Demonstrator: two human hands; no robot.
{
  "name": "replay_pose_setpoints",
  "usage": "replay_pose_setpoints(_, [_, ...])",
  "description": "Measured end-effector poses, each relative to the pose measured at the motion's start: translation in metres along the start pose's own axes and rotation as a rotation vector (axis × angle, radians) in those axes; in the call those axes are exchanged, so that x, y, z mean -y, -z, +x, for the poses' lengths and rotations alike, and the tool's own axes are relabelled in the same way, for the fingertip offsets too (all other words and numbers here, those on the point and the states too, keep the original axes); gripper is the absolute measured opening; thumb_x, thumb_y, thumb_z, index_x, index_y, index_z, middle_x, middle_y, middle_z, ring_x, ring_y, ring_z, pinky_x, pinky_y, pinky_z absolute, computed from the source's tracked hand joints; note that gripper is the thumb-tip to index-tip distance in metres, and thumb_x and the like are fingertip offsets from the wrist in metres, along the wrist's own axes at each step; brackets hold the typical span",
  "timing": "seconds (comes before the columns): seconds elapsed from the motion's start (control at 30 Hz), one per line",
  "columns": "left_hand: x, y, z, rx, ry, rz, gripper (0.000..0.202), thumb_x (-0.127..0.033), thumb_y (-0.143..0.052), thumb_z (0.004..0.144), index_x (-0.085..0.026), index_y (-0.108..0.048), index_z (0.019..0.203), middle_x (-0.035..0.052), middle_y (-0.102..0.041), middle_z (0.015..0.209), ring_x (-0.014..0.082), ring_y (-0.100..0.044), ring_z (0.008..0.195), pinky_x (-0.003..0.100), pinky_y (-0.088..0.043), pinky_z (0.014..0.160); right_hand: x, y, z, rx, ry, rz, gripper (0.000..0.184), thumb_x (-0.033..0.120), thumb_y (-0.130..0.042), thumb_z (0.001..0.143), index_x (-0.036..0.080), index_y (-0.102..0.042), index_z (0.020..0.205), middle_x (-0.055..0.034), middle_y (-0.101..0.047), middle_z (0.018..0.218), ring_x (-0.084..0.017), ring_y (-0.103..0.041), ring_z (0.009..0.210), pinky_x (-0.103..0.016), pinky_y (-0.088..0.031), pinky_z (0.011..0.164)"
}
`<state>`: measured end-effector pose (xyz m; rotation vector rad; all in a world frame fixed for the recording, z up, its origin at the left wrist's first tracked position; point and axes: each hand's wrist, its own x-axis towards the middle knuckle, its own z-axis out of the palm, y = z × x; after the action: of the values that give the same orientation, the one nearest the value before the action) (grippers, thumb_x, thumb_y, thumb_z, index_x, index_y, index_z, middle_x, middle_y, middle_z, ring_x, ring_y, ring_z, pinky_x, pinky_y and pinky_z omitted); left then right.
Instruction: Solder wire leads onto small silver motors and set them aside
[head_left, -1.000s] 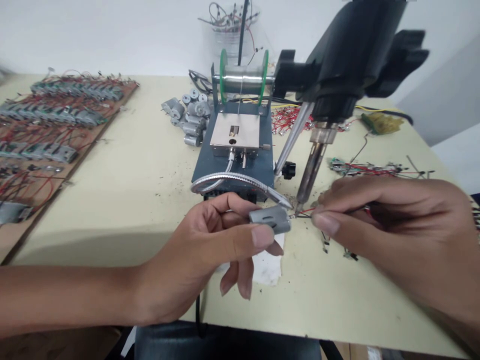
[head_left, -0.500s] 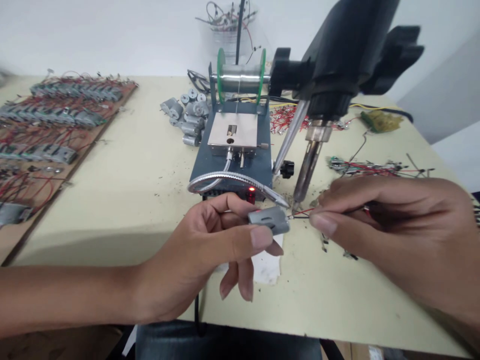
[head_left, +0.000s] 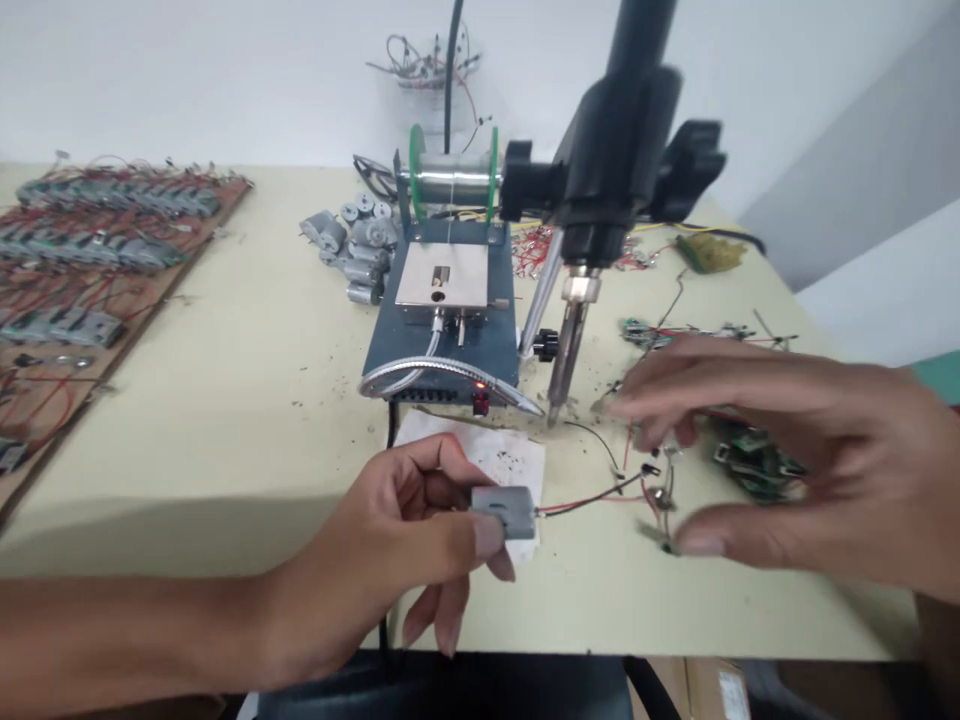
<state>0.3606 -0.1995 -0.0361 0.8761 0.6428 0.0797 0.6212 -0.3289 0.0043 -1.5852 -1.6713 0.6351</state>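
Note:
Between thumb and fingers my left hand (head_left: 431, 545) pinches a small grey electric motor (head_left: 514, 510). Red and black wires (head_left: 581, 502) run from the motor's right end toward the right. My right hand (head_left: 787, 460) is spread, thumb and fingers well apart, with nothing between them; it is close to the far ends of the wires and to some loose small parts (head_left: 660, 497). Above and beyond the motor, a soldering iron (head_left: 566, 365) points down from its stand. Its tip is beside the end of a metal solder feed tube (head_left: 525, 402).
A solder feeder (head_left: 442, 275) carries a solder spool (head_left: 454, 185) at centre. Loose motors (head_left: 360, 250) are heaped left of it. A wooden board (head_left: 187, 240) bears rows of wired motors. White paper (head_left: 517, 460) lies under my left hand, circuit boards (head_left: 754, 465) behind the right.
The motor has come down and toward me, away from the iron tip, in my left hand. My right hand has let go of the wires and opened. The camera view has shifted.

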Motion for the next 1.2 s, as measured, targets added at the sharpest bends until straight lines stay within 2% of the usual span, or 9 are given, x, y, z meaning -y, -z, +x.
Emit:
replay_pose_setpoints(0.07, [0.004,0.003,-0.002,0.008,0.016,0.0,0.032,-0.033,-0.081,0.085,-0.019,-0.052,0.086,-0.0002,-0.076,0.075,0.0063,-0.059,0.037,0.009,-0.04,0.033,-0.001,0.01,-0.024,-0.071,-0.06,-0.193,0.054,0.038,-0.09,0.077,0.039,-0.072,0.128,-0.0051,-0.073,0.101,-0.021,-0.07,0.081,-0.029,-0.061,0.061])
replay_pose_setpoints(0.17, [0.007,0.004,-0.005,0.026,0.015,0.004,0.034,-0.035,-0.082,0.086,-0.019,-0.052,0.088,-0.0007,-0.075,0.075,0.0048,-0.057,0.037,0.008,-0.04,0.033,-0.002,0.0,-0.06,-0.107,-0.204,-0.317,0.033,0.028,-0.082,0.084,0.037,-0.075,0.114,-0.0043,-0.071,0.083,-0.018,-0.063,0.055,-0.023,-0.046,0.033])
replay_pose_setpoints(0.3, [0.009,0.001,-0.009,0.039,-0.001,0.015,0.033,-0.036,-0.08,0.088,-0.02,-0.051,0.091,-0.0003,-0.075,0.075,0.005,-0.057,0.037,0.008,-0.039,0.032,-0.002,-0.041,-0.086,-0.104,-0.347,-0.335,0.018,0.037,-0.075,0.09,0.029,-0.079,0.105,-0.0071,-0.078,0.094,-0.022,-0.071,0.064,-0.032,-0.061,0.056])
replay_pose_setpoints(0.43, [0.014,-0.003,-0.015,0.058,-0.006,0.017,0.032,-0.035,-0.079,0.087,-0.02,-0.052,0.091,0.0026,-0.075,0.079,0.0085,-0.063,0.042,0.011,-0.043,0.034,0.007,-0.071,-0.101,-0.324,-0.433,-0.277,0.015,0.034,-0.07,0.094,0.027,-0.081,0.101,-0.0078,-0.081,0.103,-0.028,-0.078,0.095,-0.035,-0.064,0.076])
replay_pose_setpoints(0.57, [0.021,-0.005,-0.02,0.119,-0.025,0.001,0.033,-0.034,-0.081,0.085,-0.019,-0.051,0.086,0.0034,-0.075,0.083,0.0119,-0.069,0.048,0.013,-0.046,0.036,0.019,-0.095,-0.116,-0.708,-0.519,-0.043,0.014,0.032,-0.087,0.076,0.026,-0.086,0.089,-0.0069,-0.085,0.097,-0.029,-0.081,0.089,-0.033,-0.067,0.078])
replay_pose_setpoints(0.7, [0.028,-0.006,-0.024,0.152,-0.025,0.013,0.031,-0.034,-0.08,0.086,-0.019,-0.052,0.086,0.0037,-0.075,0.086,0.0134,-0.071,0.052,0.014,-0.047,0.036,0.028,-0.124,-0.119,-0.935,-0.535,0.231,0.014,0.029,-0.093,0.068,0.023,-0.084,0.077,-0.0081,-0.085,0.091,-0.029,-0.082,0.086,-0.037,-0.068,0.085])
replay_pose_setpoints(0.83, [0.033,-0.008,-0.028,0.19,-0.026,0.05,0.029,-0.03,-0.078,0.087,-0.019,-0.051,0.086,0.0051,-0.075,0.093,0.014,-0.072,0.055,0.016,-0.049,0.038,0.033,-0.145,-0.117,-1.044,-0.501,0.392,0.02,0.023,-0.097,0.062,0.023,-0.078,0.07,-0.0044,-0.082,0.08,-0.023,-0.079,0.078,-0.028,-0.066,0.076])
replay_pose_setpoints(1.0, [0.038,-0.01,-0.033,0.227,-0.062,0.104,0.03,-0.031,-0.08,0.087,-0.019,-0.053,0.089,0.0066,-0.072,0.106,0.0133,-0.073,0.062,0.016,-0.05,0.042,0.035,-0.166,-0.117,-1.123,-0.479,0.674,0.038,0.027,-0.1,0.055,0.026,-0.077,0.086,0.0013,-0.074,0.07,-0.019,-0.073,0.066,-0.029,-0.063,0.063])
replay_pose_setpoints(1.2, [0.045,-0.017,-0.038,0.285,-0.085,0.159,0.041,-0.045,-0.079,0.089,-0.019,-0.059,0.113,0.0106,-0.069,0.116,0.0166,-0.076,0.069,0.019,-0.054,0.047,0.045,-0.196,-0.109,-1.115,-0.329,0.873,0.036,0.04,-0.102,0.052,0.024,-0.073,0.065,0.0,-0.069,0.07,-0.015,-0.064,0.063,-0.027,-0.055,0.058])
